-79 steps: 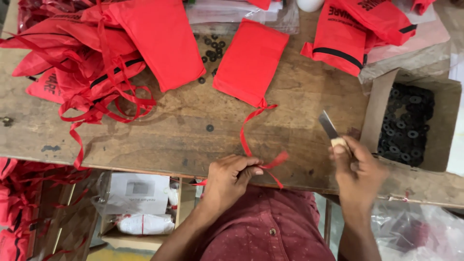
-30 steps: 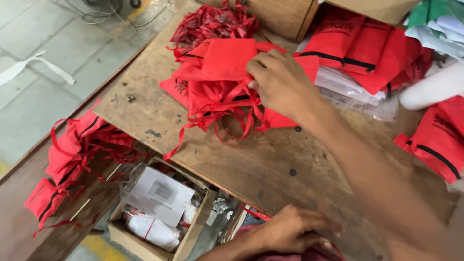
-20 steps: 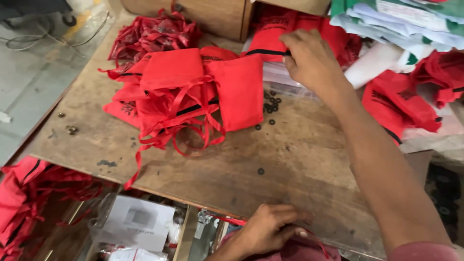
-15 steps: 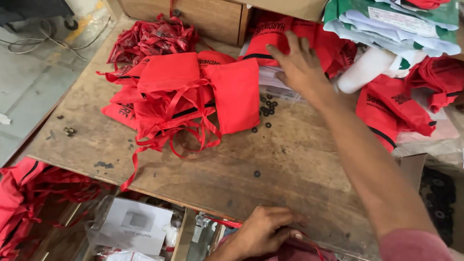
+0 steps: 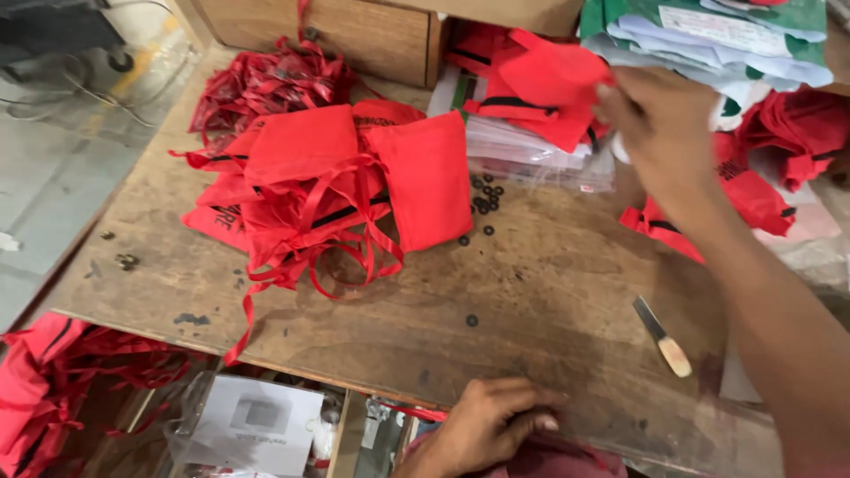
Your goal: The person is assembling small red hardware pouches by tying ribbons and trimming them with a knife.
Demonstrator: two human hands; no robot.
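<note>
My right hand (image 5: pixel 660 124) reaches far across the wooden table (image 5: pixel 549 292) to a stack of red drawstring bags (image 5: pixel 540 93) at the back. Its fingertips touch the top bag's edge; motion blur hides any grip. My left hand (image 5: pixel 491 425) rests at the table's near edge, fingers curled together with nothing visible in them, and a red string (image 5: pixel 416 412) runs beside its wrist. A small knife with a pale handle (image 5: pixel 662 336) lies on the table below my right forearm.
A loose heap of red bags with tangled strings (image 5: pixel 328 190) covers the left of the table. Small black rings (image 5: pixel 482 204) are scattered beside it. More red bags (image 5: pixel 761 177) lie at right, and others hang below the left edge (image 5: pixel 53 389). A wooden drawer unit (image 5: pixel 354 35) stands behind.
My right hand has swept from the left heap across to the back-right stack of bags. The view has shifted right, and the knife now lies on the table. My left hand stayed put.
</note>
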